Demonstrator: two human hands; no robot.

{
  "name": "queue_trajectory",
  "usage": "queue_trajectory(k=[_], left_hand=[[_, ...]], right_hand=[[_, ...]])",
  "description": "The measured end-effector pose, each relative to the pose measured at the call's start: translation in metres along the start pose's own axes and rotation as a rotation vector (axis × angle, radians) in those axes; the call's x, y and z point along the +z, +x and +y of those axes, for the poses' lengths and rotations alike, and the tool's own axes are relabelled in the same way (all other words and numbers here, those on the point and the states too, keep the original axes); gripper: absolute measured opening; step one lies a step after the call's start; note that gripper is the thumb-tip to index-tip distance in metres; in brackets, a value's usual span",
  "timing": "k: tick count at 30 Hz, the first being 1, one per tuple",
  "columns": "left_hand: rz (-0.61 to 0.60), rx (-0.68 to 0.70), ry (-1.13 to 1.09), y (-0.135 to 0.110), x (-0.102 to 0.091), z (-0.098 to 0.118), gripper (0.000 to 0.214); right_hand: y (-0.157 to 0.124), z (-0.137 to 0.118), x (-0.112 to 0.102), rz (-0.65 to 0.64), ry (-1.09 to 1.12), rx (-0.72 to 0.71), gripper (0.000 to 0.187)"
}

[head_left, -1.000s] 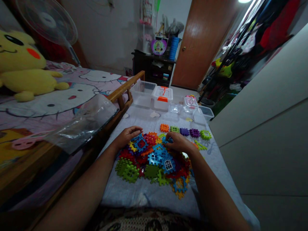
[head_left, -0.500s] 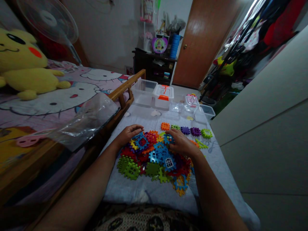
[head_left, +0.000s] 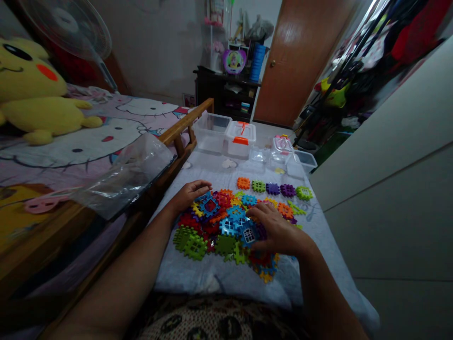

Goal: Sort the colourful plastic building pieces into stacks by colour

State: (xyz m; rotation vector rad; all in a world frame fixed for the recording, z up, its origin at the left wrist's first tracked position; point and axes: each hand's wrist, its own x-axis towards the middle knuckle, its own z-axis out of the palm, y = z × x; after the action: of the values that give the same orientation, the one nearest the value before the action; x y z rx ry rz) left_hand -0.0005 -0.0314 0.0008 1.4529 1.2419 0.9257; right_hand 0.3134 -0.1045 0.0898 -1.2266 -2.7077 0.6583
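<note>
Head view: right hand [head_left: 276,229] spread wide over block pile [head_left: 226,225], blue window block [head_left: 248,234] just left; left hand [head_left: 192,192] loosely curved, seemingly empty; best pinch edges, lift without dragging

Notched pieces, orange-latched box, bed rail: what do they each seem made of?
Notched pieces: probably hard plastic, slightly shiny; solid bright colours and small highlights suggest it.
Orange-latched box: likely smooth plastic; its walls look translucent.
Bed rail: apparently wood, from its brown tone; too dim to judge the finish.
</note>
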Motion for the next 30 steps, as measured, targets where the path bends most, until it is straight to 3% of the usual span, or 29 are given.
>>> queue_trajectory(k=[2, 7, 12, 15, 18, 22, 26, 30], left_hand=[[-0.002, 0.002, 0.011, 0.001, 0.000, 0.000, 0.058], [0.002, 0.019, 0.018, 0.001, 0.000, -0.002, 0.059], [0.004, 0.018, 0.013, 0.001, 0.000, -0.002, 0.059], [-0.010, 0.021, 0.005, 0.002, -0.001, -0.003, 0.059], [-0.017, 0.020, -0.009, 0.003, -0.001, -0.005, 0.058], [-0.020, 0.026, -0.013, 0.004, -0.001, -0.008, 0.057], [-0.017, 0.019, -0.015, 0.005, -0.002, -0.010, 0.057], [-0.022, 0.012, -0.010, 0.004, -0.002, -0.007, 0.058]], right_hand=[[-0.006, -0.003, 0.009, 0.014, -0.027, 0.022, 0.062], [-0.009, -0.004, 0.021, 0.044, -0.009, 0.055, 0.044], [-0.006, 0.003, 0.002, 0.102, 0.132, 0.019, 0.040], [0.003, 0.016, -0.012, 0.127, 0.206, 0.067, 0.021], [0.019, 0.036, -0.018, 0.179, 0.265, 0.146, 0.029], [0.043, 0.060, -0.014, 0.233, 0.496, 0.240, 0.022], [0.057, 0.070, -0.007, 0.192, 0.762, 0.327, 0.030], [0.056, 0.075, -0.005, 0.212, 0.797, 0.403, 0.037]])
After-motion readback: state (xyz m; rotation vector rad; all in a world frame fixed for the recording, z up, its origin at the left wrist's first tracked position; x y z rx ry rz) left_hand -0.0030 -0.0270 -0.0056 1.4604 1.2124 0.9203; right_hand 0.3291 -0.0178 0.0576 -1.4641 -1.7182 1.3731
